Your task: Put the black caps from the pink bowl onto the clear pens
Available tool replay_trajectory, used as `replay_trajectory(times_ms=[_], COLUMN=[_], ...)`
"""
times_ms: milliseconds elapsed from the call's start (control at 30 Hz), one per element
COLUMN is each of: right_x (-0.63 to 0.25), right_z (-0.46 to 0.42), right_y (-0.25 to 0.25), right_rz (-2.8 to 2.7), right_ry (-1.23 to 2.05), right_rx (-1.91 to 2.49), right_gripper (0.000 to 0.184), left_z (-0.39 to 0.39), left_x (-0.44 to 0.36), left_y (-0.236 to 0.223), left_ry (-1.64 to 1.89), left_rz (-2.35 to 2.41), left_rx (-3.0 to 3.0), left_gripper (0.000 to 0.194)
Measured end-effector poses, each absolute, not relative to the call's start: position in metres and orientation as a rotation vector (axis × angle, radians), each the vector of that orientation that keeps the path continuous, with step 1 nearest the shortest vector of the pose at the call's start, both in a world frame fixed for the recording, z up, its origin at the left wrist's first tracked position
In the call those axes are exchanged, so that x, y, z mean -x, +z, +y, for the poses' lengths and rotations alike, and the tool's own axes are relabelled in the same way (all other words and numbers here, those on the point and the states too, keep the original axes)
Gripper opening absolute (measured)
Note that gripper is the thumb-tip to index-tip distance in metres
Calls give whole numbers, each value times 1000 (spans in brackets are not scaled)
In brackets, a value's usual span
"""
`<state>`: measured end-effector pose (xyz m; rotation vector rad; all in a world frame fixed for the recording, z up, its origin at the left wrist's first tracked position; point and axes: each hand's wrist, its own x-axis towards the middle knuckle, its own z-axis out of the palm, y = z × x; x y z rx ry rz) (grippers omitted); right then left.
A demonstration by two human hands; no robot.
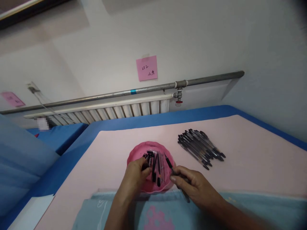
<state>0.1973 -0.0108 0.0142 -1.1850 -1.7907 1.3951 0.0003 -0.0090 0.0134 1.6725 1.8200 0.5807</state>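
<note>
A pink scalloped plastic basket (134,153) lies in front of me, with clear pen barrels (161,166) and black pen parts (151,155) inside. My left hand (136,174) reaches over its left side. Its thumb and fingers are curled together at the small black parts, and what they pinch is partly hidden. In my right hand (192,183), at the basket's right rim, is a pen (169,163) with a black grip. The pen's bare tip points up and left, while its rear end sticks out below the hand. A pile of capped black pens (200,147) rests to the right.
Pale pink paper (251,166) covers the blue-edged table (153,119). A light blue cloth (96,210) lies along the near edge. Behind the table are a radiator (129,110), a pipe with a red-handled valve (178,95) and a wall with a pink note (147,68).
</note>
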Motion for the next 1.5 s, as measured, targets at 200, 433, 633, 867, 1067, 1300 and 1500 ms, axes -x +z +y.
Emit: replay_trajectory(times_ms=[200,433,633,867,1067,1300,1500], right_x=[-196,-194,-193,-194,-195,-192,-193], right_z=[-14,-17,-18,-17,-17,-19,-20], right_y=[12,12,8,7,4,-2,0], right_rz=[-1976,-2002,-2004,-1984,-1927,-1867,-1986], right_ry=[1373,1409,1378,1350,1383,1409,1266], right_rx=[1152,1131,1134,1183,1180,1152,1174], right_gripper=[22,21,19,21,21,22,21], left_z=[-15,-13,-14,-14,-14,-15,-14], left_x=[-7,-19,-34,-41,-49,-58,-50], left_y=[31,29,25,21,17,10,14], left_ry=[1067,1278,1302,1327,1359,1386,1405], left_rz=[1289,1014,922,937,948,1005,1043], left_rx=[-1011,-594,-498,-486,-477,-578,-650], left_gripper=[24,27,25,25,27,30,30])
